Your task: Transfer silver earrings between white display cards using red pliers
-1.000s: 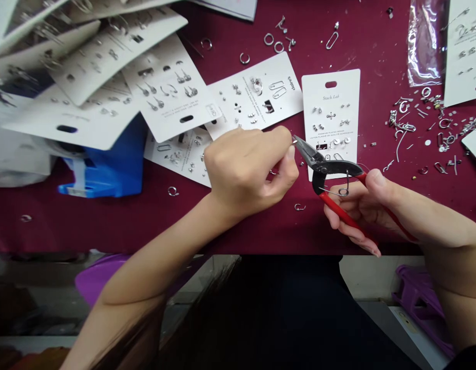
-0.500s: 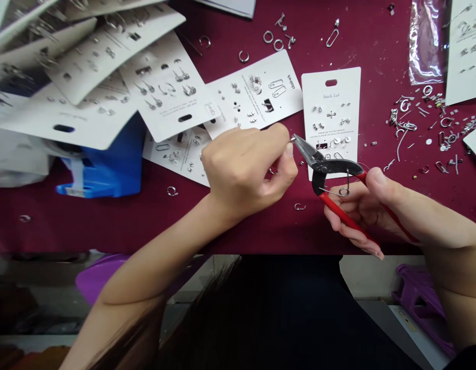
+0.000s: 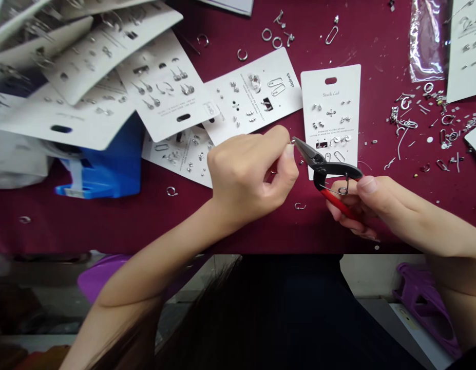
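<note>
Blue plastic item (image 3: 122, 167) at 9 o'clock of the view, on burgundy tabletop (image 3: 79, 226). Pile of white earring cards (image 3: 107, 67) at 10, overlapping. Claire's card (image 3: 286, 97) near 12, earrings on it, one end up against the pile. Left hand (image 3: 247, 172) about center, back of hand up, fingers curled in, thumb and forefinger pinching a tiny metal piece (image 3: 293, 142) at 2 o'clock; fist hides most of it. Pliers (image 3: 320, 165) nearly 3, nose pointing toward 10, tips at the piece; can't tell if they bite it. Stack Lab card (image 3: 349, 85) at 2, lower end partly behind pliers. Right hand (image 3: 392, 210) just past 3, thumb and fingers wrapped around red handles. Metal scraps (image 3: 406, 125) short of 3, scattered. Clear bag (image 3: 426, 46) at 2.
</note>
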`<state>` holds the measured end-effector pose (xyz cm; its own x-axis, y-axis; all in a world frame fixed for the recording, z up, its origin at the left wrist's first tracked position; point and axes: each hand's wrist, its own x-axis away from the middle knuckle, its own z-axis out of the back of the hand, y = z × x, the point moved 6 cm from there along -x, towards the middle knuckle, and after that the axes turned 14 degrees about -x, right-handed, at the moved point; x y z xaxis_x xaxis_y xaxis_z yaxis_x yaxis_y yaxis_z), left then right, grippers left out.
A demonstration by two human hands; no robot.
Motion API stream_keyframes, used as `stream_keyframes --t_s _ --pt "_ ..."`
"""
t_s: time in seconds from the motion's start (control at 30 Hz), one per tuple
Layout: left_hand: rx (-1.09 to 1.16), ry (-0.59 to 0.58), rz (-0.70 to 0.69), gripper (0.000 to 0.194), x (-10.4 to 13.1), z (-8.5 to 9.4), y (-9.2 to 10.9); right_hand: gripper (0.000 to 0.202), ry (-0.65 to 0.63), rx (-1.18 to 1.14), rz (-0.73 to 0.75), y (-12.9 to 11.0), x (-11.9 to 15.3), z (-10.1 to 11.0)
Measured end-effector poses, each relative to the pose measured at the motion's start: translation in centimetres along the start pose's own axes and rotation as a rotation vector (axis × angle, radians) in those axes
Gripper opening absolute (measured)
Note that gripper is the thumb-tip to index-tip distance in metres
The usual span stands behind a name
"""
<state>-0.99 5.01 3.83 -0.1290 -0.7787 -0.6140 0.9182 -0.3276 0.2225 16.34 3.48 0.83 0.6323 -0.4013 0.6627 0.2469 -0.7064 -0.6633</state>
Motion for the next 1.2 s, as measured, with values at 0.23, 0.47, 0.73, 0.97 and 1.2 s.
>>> stream_keyframes --t_s 0.23,0.47,0.73,0.97,1.2 --pt "0.045 -0.039 0.005 0.028 -0.1 0.1 0.1 0.052 0.053 0.078 0.015 -0.5 0.4 0.2" --pt "0.054 -0.06 0.004 0.029 -0.1 0.1 -0.1 0.055 0.073 0.139 0.038 -0.8 0.3 0.2" --pt "0.359 -0.253 0.203 0.032 0.5 -1.5 -1.6 0.065 -0.239 -0.276 -0.019 -0.3 -0.3 -0.7" --pt "0.706 -0.359 0.326 0.033 0.8 -2.2 -1.8 0.065 -0.35 -0.509 -0.127 -0.5 -0.2 -1.7" --pt "1.092 -0.329 0.331 0.018 0.3 -3.0 -2.1 0.068 -0.416 -0.594 -0.204 -0.2 -0.1 -2.0"
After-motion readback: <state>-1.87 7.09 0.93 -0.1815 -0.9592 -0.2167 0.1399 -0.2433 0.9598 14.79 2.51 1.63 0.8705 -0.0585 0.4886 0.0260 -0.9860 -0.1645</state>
